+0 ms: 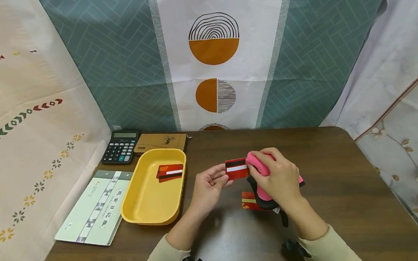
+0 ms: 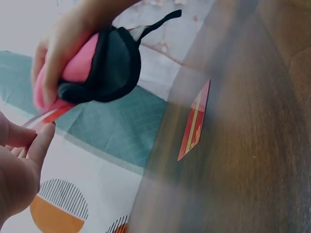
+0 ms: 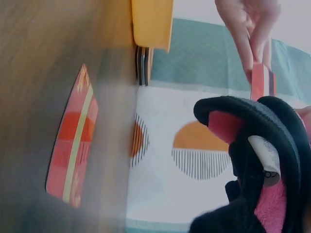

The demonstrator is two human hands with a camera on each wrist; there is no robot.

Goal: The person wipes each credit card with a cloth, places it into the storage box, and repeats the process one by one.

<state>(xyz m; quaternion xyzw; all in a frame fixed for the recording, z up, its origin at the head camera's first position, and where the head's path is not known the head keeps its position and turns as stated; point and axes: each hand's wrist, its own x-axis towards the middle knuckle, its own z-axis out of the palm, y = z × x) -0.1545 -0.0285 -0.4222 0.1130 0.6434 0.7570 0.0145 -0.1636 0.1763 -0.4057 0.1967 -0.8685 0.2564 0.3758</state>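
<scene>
Above the table, my left hand (image 1: 208, 185) pinches the left end of a red bank card (image 1: 236, 169), its back showing a black stripe and a white strip. My right hand (image 1: 279, 178) grips a soft pink cloth pad (image 1: 260, 163) with black edging and a short strap. The pad meets the card's right end and hides it. In the right wrist view, a white tag (image 3: 266, 158) shows in the pad's fold. Below the right hand, another red card (image 1: 249, 201) with a gold stripe lies flat on the table, partly covered by the pad in the head view.
To the left stands a yellow tray (image 1: 152, 205) with red cards (image 1: 170, 172) inside. Beside it lie a pale green booklet (image 1: 94, 207), a black calculator (image 1: 120, 147) and a brown notebook (image 1: 162, 142). A patterned curtain (image 1: 217, 97) hangs behind the wooden table (image 1: 336, 178).
</scene>
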